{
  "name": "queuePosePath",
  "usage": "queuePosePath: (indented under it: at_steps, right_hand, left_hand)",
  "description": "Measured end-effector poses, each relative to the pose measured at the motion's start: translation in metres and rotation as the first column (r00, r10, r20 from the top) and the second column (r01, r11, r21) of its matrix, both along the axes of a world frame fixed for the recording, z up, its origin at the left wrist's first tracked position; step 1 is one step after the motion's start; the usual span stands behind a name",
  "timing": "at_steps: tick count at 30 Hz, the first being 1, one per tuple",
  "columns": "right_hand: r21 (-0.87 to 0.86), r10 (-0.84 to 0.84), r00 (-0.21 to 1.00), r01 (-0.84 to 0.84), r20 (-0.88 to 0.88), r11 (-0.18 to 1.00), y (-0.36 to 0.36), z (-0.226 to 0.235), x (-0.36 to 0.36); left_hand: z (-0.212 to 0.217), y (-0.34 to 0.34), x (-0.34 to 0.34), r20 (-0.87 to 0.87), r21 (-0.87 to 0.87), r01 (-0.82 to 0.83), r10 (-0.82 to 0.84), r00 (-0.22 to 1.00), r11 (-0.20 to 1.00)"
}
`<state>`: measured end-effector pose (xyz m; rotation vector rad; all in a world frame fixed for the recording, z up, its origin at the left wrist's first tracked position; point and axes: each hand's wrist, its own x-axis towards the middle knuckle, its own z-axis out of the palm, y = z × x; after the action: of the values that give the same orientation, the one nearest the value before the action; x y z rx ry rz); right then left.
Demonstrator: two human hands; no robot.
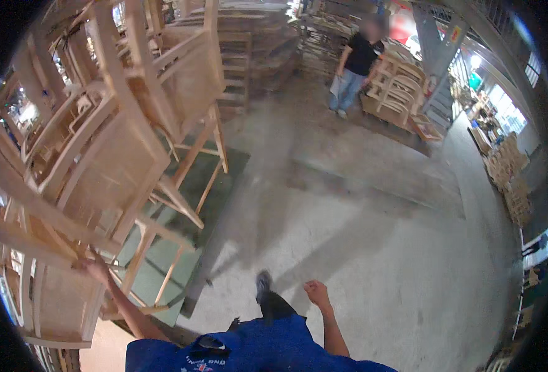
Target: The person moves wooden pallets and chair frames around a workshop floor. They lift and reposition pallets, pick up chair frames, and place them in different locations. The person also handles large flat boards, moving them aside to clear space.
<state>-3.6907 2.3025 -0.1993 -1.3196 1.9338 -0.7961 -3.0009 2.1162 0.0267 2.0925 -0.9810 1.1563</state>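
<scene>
Left hand (94, 268) touches unfinished wooden chair (63, 304) left of green mat's (221, 201) right edge, grip indeterminable; right hand (315, 292) loosely open above concrete floor (385, 266)

Near the far edge of the floor (348, 248), a person (355, 67) in a black top (363, 52) and blue jeans (349, 87), standing just beside stacked curved wooden frames (401, 90). Close by, a grey pillar (438, 53). Along the floor's right edge, piled wooden parts (507, 162).
</scene>
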Motion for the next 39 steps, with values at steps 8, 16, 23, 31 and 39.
queuePosePath:
  at_steps: [8,16,23,31,39]
  right_hand:
    - [-0.16,0.378,0.92,-0.391,-0.108,0.906,-0.327,-0.035,-0.197]
    - [-0.063,0.589,0.808,-0.587,0.023,0.807,-0.682,-0.062,-0.265]
    - [-0.193,0.567,0.659,-0.553,0.494,0.81,-0.865,-0.002,-0.284]
    - [-0.243,0.635,0.726,-0.587,0.262,0.772,-1.153,-0.092,-0.364]
    - [-0.189,0.758,0.561,-0.748,0.333,0.636,-1.379,-0.008,-0.3]
  left_hand:
    - [-0.157,-0.012,-0.187,-0.648,0.189,0.217,-0.045,0.761,0.958]
    - [-0.385,-0.148,-0.503,-0.911,0.164,0.055,0.173,-0.375,0.985]
    - [-0.442,-0.423,-0.633,-0.835,0.257,0.722,0.524,-0.168,0.642]
    - [-0.393,-0.753,-0.756,-0.96,-0.243,0.424,-0.152,-0.237,0.872]
    - [-0.415,-0.672,-0.868,-0.878,-0.012,-0.153,-0.084,-0.471,0.988]
